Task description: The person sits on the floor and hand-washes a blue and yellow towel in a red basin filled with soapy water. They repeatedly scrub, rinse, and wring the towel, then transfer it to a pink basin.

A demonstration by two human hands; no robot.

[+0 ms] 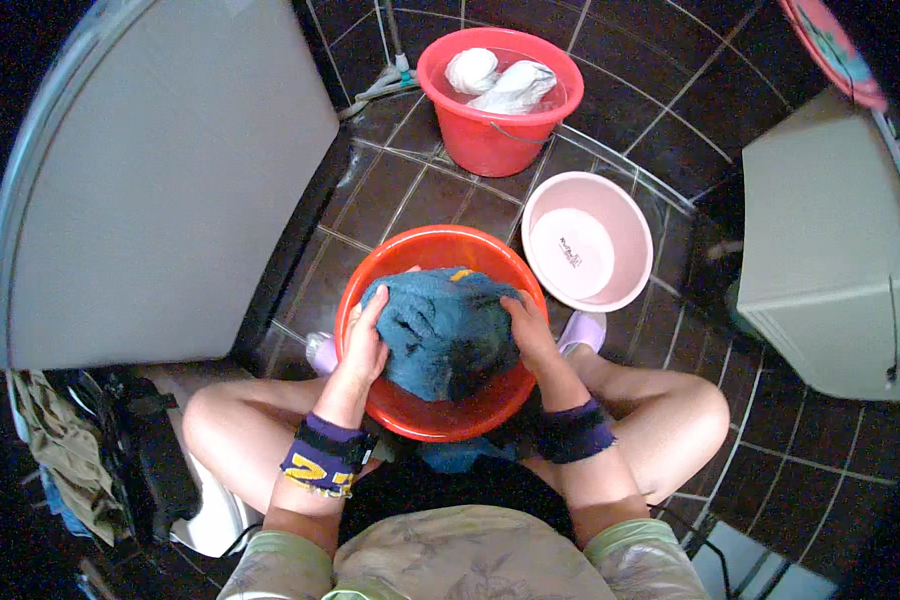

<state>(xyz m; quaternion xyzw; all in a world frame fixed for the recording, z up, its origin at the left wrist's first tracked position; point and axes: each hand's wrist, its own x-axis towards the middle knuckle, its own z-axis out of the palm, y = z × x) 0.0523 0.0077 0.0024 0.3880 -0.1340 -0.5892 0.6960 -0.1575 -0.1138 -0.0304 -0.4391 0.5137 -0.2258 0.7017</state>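
A bunched blue fabric piece (446, 330), with a small yellow mark at its top edge, is held in and over a red-orange plastic basin (442, 429). My left hand (366, 334) grips the fabric's left side, thumb on top and fingers partly hidden beneath it. On the right side, my right hand (526, 326) holds the same fabric, its thumb at the upper edge. The basin stands before me between my legs. Whether it contains water under the fabric cannot be told.
A red bucket (487, 146) with white cloths (517, 86) in water stands beyond the basin. A pink basin (634, 247) sits at its right. Large grey panels (172, 187) flank the left, and a pale cabinet-like unit (817, 247) the right. Dark clothes (150, 450) lie lower left.
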